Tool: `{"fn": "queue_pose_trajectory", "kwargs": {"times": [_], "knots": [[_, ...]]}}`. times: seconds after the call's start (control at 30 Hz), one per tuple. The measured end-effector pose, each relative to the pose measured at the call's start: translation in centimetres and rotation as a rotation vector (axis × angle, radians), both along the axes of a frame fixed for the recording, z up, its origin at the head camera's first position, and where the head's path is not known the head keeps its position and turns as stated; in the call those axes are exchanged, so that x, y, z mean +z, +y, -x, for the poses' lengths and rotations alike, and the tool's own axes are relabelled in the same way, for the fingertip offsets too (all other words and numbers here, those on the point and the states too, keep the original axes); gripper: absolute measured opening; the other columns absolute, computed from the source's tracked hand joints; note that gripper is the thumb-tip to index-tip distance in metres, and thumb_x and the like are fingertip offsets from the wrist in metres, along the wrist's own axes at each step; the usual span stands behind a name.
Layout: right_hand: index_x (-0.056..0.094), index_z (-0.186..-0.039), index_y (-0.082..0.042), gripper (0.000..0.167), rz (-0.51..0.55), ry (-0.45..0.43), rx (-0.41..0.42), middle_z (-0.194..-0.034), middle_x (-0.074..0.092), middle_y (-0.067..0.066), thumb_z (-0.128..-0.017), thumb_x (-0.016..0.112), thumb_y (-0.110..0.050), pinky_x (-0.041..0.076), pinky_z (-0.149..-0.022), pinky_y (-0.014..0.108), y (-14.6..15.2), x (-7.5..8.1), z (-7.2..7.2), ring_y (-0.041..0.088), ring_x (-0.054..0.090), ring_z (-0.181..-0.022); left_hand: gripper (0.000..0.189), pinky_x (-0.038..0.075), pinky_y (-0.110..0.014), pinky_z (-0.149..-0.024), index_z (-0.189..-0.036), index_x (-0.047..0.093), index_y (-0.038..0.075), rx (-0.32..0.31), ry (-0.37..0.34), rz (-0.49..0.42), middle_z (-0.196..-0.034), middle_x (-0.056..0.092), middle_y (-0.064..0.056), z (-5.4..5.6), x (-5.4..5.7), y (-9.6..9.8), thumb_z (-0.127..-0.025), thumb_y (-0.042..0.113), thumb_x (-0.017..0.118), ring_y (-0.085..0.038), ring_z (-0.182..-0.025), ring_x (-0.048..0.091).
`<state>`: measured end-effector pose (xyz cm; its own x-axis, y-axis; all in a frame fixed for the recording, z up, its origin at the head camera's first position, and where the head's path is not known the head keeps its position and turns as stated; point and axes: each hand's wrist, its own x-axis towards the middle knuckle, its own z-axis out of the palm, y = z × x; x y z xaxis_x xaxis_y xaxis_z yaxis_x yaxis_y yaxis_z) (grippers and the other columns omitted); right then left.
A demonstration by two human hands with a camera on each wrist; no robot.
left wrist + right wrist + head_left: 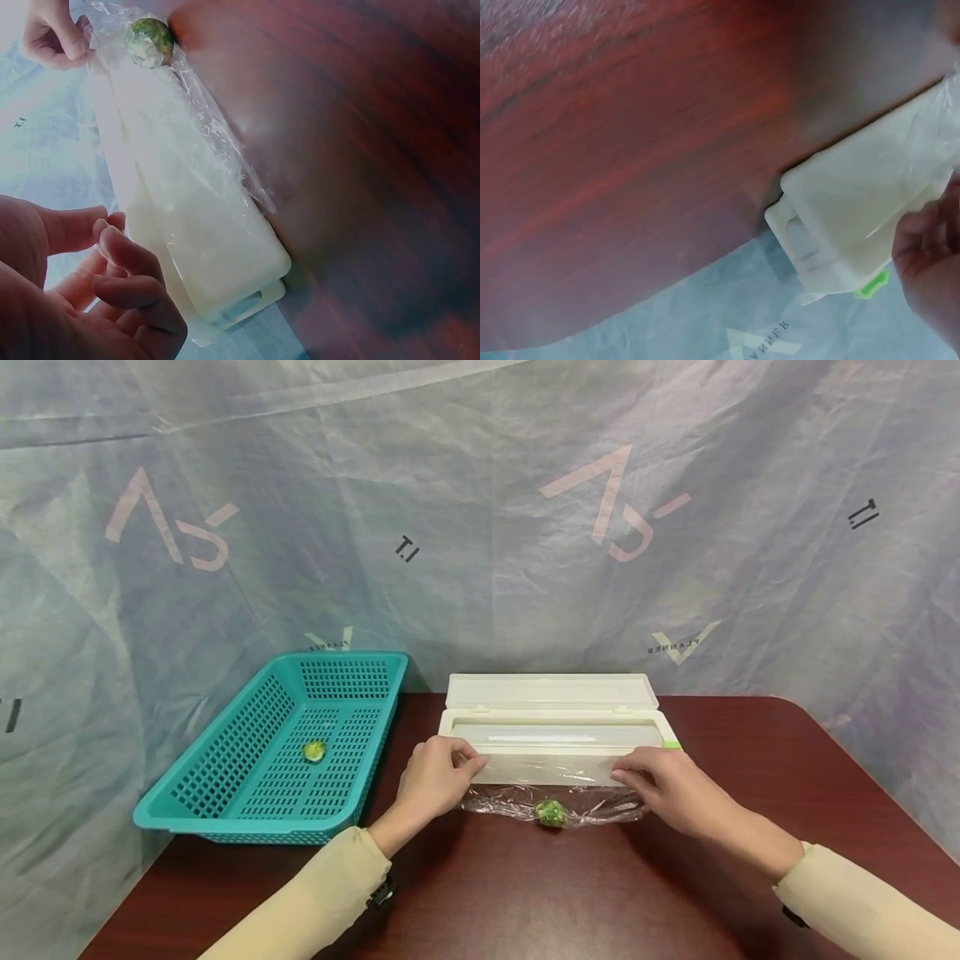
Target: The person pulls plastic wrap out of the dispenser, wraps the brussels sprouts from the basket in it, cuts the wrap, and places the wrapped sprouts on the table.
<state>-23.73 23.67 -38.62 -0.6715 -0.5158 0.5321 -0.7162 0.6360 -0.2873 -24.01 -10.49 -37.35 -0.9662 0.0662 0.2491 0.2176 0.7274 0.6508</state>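
A white cling film dispenser [551, 768] stands on the table with its lid [551, 691] raised and a film roll [555, 734] inside. Clear cling film [510, 802] hangs over its front edge. My left hand [438, 774] pinches the film between thumb and fingertips at the left front. At the right front, my right hand [678, 789] pinches the other side of the film. Between the hands, a small round green vegetable [551, 812] lies in front of the dispenser, overlapped by the film in the left wrist view [149, 43].
A teal plastic basket [243, 827] stands on the left of the dark red table [540, 893], holding a small yellow-green vegetable piece [314, 751]. A bright green tab [671, 745] sits at the dispenser's right end. Grey printed sheeting [480, 527] hangs behind the table.
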Motion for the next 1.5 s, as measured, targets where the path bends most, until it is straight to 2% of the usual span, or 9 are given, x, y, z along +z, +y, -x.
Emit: {"fn": "queue_pose_trajectory", "kwargs": {"times": [0.2, 0.47, 0.6, 0.7, 0.83, 1.03, 1.17, 1.3, 1.5], "knots": [[0.072, -0.085, -0.026, 0.019, -0.054, -0.108, 0.072, -0.081, 0.055, -0.018, -0.088, 0.087, -0.016, 0.044, -0.059, 0.023, 0.5, 0.0, -0.3, 0.003, 0.051, -0.069, 0.012, 0.04, -0.034, -0.049, -0.086, 0.08, 0.02, 0.004, 0.005, -0.006, -0.065, 0.06, 0.007, 0.0, 0.1, -0.2, -0.095, 0.027, 0.079, -0.015, -0.054, 0.052], [0.074, -0.087, -0.021, 0.026, -0.081, -0.14, -0.087, -0.083, 0.065, -0.013, -0.083, 0.08, 0.004, 0.048, -0.062, 0.027, 1.6, 0.0, -1.1, 0.001, 0.054, -0.067, 0.014, 0.042, -0.034, -0.051, -0.084, 0.079, 0.02, 0.001, -0.013, -0.002, -0.065, 0.061, 0.007, 0.0, 0.2, -0.2, -0.095, 0.029, 0.08, -0.015, -0.056, 0.054], [0.069, -0.08, -0.023, 0.032, -0.098, -0.168, -0.129, -0.073, 0.054, -0.018, -0.079, 0.073, 0.008, 0.043, -0.059, 0.026, 1.6, 0.3, -1.3, 0.002, 0.049, -0.064, 0.013, 0.041, -0.035, -0.05, -0.084, 0.079, 0.021, -0.001, -0.025, 0.001, -0.065, 0.06, 0.006, -0.2, 0.1, -0.1, -0.095, 0.029, 0.081, -0.016, -0.056, 0.053], [0.064, -0.074, -0.025, 0.035, -0.129, -0.135, -0.144, -0.068, 0.047, -0.019, -0.074, 0.069, 0.009, 0.041, -0.058, 0.027, 1.3, 0.3, -1.4, 0.004, 0.046, -0.066, 0.013, 0.04, -0.034, -0.05, -0.084, 0.079, 0.021, -0.011, -0.017, 0.002, -0.066, 0.06, 0.007, -0.2, 0.1, 0.1, -0.095, 0.028, 0.08, -0.015, -0.055, 0.052], [0.067, -0.073, -0.023, 0.032, -0.123, -0.107, -0.167, -0.068, 0.054, -0.018, -0.076, 0.072, 0.009, 0.045, -0.058, 0.028, 1.2, 0.2, -1.3, 0.004, 0.05, -0.065, 0.013, 0.04, -0.034, -0.05, -0.083, 0.08, 0.02, -0.018, 0.01, -0.003, -0.066, 0.06, 0.007, -0.1, 0.1, 0.1, -0.095, 0.024, 0.08, -0.015, -0.057, 0.052], [0.078, -0.086, -0.018, 0.021, -0.02, -0.224, -0.174, -0.075, 0.068, -0.014, -0.083, 0.085, 0.001, 0.05, -0.056, 0.026, 2.4, 0.3, -1.3, 0.001, 0.06, -0.063, 0.01, 0.045, -0.035, -0.055, -0.084, 0.082, 0.019, 0.025, 0.024, 0.013, -0.073, 0.067, 0.007, -0.1, 0.1, -0.5, -0.092, 0.025, 0.083, -0.013, -0.064, 0.056], [0.081, -0.09, -0.017, 0.026, 0.033, -0.15, -0.095, -0.081, 0.072, -0.012, -0.08, 0.087, 0.006, 0.049, -0.057, 0.022, 3.2, 0.2, -1.4, 0.001, 0.059, -0.063, 0.008, 0.049, -0.036, -0.059, -0.085, 0.084, 0.019, 0.029, 0.017, 0.013, -0.083, 0.07, 0.006, -0.3, 0.1, -0.7, -0.09, 0.025, 0.086, -0.012, -0.071, 0.06], [0.084, -0.098, -0.015, 0.034, 0.037, -0.045, -0.014, -0.091, 0.077, -0.009, -0.076, 0.086, 0.012, 0.05, -0.064, 0.016, 3.4, 0.0, -1.4, 0.006, 0.067, -0.074, 0.007, 0.05, -0.036, -0.063, -0.083, 0.084, 0.02, 0.012, 0.043, 0.011, -0.094, 0.069, 0.006, -0.8, 0.0, -0.9, -0.088, 0.022, 0.088, -0.013, -0.079, 0.062], [0.085, -0.098, -0.013, 0.037, -0.03, 0.046, 0.056, -0.097, 0.075, -0.009, -0.073, 0.086, 0.014, 0.048, -0.075, 0.011, 3.9, -0.4, -1.5, 0.008, 0.069, -0.085, 0.009, 0.049, -0.034, -0.059, -0.079, 0.083, 0.021, -0.028, 0.048, 0.034, -0.099, 0.071, 0.004, -1.5, -0.1, -1.2, -0.085, 0.019, 0.09, -0.011, -0.07, 0.058]]}}
